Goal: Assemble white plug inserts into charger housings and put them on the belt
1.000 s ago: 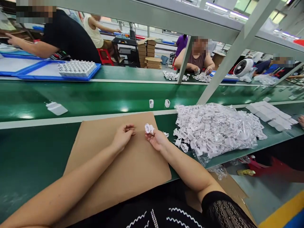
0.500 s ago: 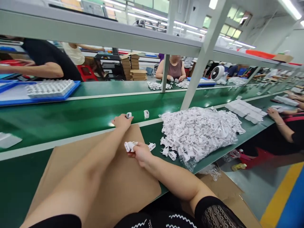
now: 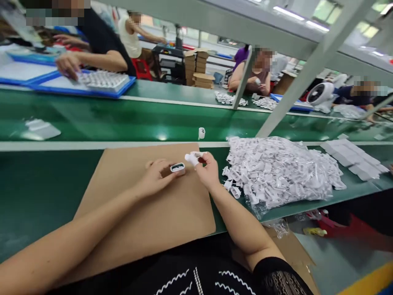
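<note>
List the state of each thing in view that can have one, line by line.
Held casing: open-ended, in left hand
White plastic: in right hand
Loose casing: upright on belt
Clear bag: bulging with parts
Cardboard: lying flat
Fan: running or stopped, cannot tell

Hands, the wearer's: two, left [image 3: 158, 176] and right [image 3: 208, 170]. Hollow white housings: two, one in the left hand [image 3: 178, 168], one on the green belt [image 3: 202, 132]. White parts in the right hand [image 3: 194, 158]: number unclear. Cardboard sheet [image 3: 138, 217]: one. Clear bag [image 3: 285, 176]: one, contents too many to count. White fan [image 3: 319, 94]: one.
</note>
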Demonstrator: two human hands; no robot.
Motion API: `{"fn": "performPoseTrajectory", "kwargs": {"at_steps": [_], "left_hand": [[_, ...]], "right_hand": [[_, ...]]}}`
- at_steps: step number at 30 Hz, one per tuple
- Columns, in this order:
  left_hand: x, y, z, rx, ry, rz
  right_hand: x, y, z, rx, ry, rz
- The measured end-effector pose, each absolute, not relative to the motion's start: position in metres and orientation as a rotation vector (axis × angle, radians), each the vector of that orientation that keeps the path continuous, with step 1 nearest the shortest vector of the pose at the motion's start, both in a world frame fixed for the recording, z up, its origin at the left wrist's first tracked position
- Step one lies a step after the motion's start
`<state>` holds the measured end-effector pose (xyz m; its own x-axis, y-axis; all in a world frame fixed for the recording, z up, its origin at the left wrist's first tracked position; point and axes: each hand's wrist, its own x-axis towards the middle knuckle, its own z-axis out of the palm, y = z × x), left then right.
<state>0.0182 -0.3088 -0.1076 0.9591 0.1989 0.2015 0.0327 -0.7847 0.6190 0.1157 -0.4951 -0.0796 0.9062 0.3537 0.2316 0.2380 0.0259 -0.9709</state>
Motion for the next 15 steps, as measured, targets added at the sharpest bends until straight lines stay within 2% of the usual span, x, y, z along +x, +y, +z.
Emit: {"fn": "performPoseTrajectory", "kwargs": {"at_steps": [7,15], "left_hand": [[0.001,-0.317,-0.128,2.279,0.126,0.279],[0.004,-0.314,-0.134,2.195,0.098,0.319]], "right_hand": [[0.106,-0.498,-0.082,-2.019,-1.233,-0.033],[0.1,-0.485,-0.079,-2.357,-1.503,-0.171]]}}
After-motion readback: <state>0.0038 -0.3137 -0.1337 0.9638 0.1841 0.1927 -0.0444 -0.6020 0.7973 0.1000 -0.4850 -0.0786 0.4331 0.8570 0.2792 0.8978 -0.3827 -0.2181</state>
